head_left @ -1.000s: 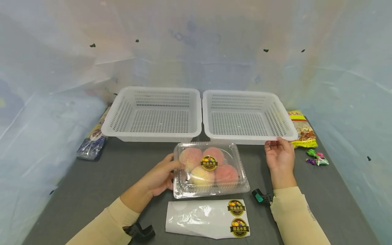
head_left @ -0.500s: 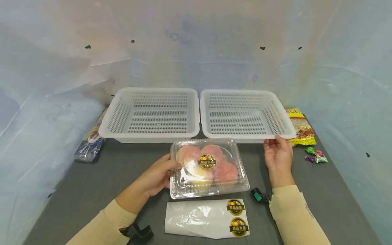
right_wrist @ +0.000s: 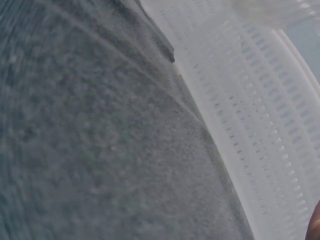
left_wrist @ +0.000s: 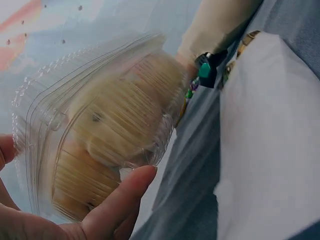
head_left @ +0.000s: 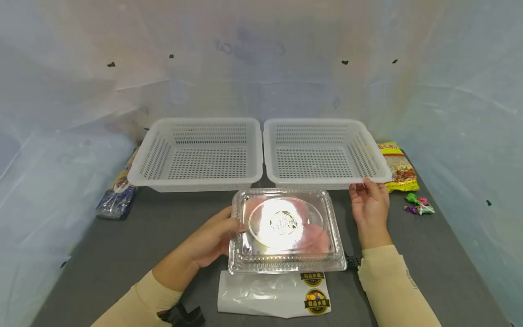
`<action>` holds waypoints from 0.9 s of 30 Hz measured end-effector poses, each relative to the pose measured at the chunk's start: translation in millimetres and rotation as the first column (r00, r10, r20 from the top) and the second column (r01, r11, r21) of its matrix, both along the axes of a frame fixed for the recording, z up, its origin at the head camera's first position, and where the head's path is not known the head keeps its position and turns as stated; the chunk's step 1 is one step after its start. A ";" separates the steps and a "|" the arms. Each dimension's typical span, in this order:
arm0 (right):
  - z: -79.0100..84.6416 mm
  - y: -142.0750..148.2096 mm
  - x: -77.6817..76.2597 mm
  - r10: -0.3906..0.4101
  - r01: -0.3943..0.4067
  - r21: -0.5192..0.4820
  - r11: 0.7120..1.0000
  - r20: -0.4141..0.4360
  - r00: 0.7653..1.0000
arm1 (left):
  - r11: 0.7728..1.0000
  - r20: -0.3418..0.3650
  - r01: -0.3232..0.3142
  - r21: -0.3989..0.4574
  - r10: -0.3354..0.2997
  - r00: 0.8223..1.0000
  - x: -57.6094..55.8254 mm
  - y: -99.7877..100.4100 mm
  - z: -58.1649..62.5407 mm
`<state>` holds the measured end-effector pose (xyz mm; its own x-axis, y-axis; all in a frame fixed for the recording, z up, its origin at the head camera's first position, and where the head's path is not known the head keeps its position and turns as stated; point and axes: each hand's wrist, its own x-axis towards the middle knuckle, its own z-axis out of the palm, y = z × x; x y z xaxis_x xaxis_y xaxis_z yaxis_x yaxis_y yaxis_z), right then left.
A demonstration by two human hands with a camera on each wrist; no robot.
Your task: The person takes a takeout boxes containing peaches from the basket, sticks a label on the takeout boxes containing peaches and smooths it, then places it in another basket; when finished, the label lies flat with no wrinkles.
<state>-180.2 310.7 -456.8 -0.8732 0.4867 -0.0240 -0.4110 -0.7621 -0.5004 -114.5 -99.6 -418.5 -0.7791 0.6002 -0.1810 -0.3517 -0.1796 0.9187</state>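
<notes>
My left hand (head_left: 208, 238) grips the left side of a clear plastic fruit box (head_left: 294, 259), its thumb over the lid edge. Peaches show through the lid, partly hidden by bright glare that also washes out the round sticker on top. In the left wrist view the ribbed side of the fruit box (left_wrist: 115, 115) is tilted, thumb and fingers on either side of it. My right hand (head_left: 370, 209) pinches the front rim of the right white basket (head_left: 318, 180), palm up. Only a fingertip (right_wrist: 314, 225) of it shows in the right wrist view, beside the perforated basket wall (right_wrist: 250, 115).
A second white basket (head_left: 196, 182) stands to the left. A white sticker sheet (head_left: 261, 295) lies in front, partly covered by the box. At right are a yellow food bag (head_left: 402, 172) and several wrapped candies (head_left: 420, 204); at left, a blue-and-tan packet (head_left: 116, 200).
The fruit box has shifted slightly right and its lid has tipped, catching strong glare; it now overlaps the sheet's upper edge. The right hand stays at the basket rim.
</notes>
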 end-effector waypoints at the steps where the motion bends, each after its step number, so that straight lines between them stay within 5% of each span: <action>1: 0.1 0.7 0.1 0.002 -0.002 0.001 1.000 -0.001 1.000 | 1.000 -0.008 0.003 0.010 -0.003 1.000 0.1 0.8 1.6; 15: 0.4 5.9 -0.8 0.002 -0.002 0.022 1.000 0.013 1.000 | 1.000 -0.054 0.005 0.029 -0.004 0.999 -6.3 12.3 21.4; 27: 1.0 6.8 1.7 0.003 -0.005 0.037 0.999 0.040 0.999 | 0.998 -0.105 -0.054 0.037 0.058 0.993 -28.2 24.0 42.5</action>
<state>-178.5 317.5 -455.8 -0.8738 0.4845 -0.0409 -0.3872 -0.7443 -0.5441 -142.7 -75.6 -376.0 -0.8254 0.5593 -0.0763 -0.2416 -0.2279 0.9432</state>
